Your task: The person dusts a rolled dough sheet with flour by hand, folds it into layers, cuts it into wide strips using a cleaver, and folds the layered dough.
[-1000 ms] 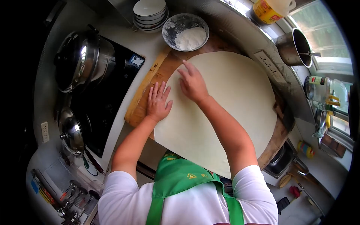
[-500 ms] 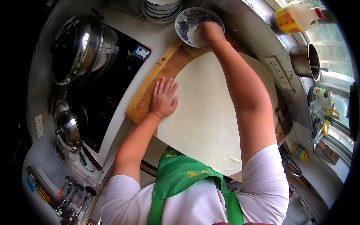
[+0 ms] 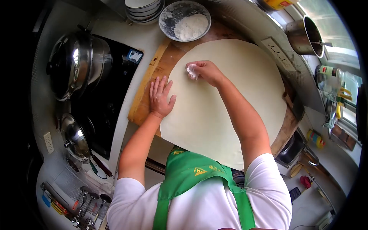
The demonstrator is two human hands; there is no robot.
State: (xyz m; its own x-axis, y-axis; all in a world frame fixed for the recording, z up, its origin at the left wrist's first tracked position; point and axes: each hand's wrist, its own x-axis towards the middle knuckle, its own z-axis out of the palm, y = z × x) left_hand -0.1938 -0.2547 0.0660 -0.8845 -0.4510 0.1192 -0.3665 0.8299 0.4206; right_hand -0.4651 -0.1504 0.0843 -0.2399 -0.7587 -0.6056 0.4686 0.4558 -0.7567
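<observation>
A large, thin sheet of dough point(image 3: 226, 111) covers most of the wooden board point(image 3: 168, 57) and hangs over its near edge. My left hand point(image 3: 161, 100) lies flat with fingers spread, on the board at the dough's left edge. Above the upper left part of the sheet, my right hand point(image 3: 205, 72) is closed around a handful of white flour point(image 3: 192, 71), some of it showing at the fingertips. Beyond the board stands a metal bowl point(image 3: 166, 26) with a heap of flour in it.
Stacked bowls point(image 3: 143, 11) stand left of the flour bowl. On the left are a black stove point(image 3: 115, 84), a large lidded pot point(image 3: 73, 65) and a lidded pan point(image 3: 74, 138). A metal pot point(image 3: 303, 36) sits on the windowsill at right.
My right hand has come out of the bowl with flour and moved back over the dough. My left hand stays flat at the dough's edge. The camera view has shifted.
</observation>
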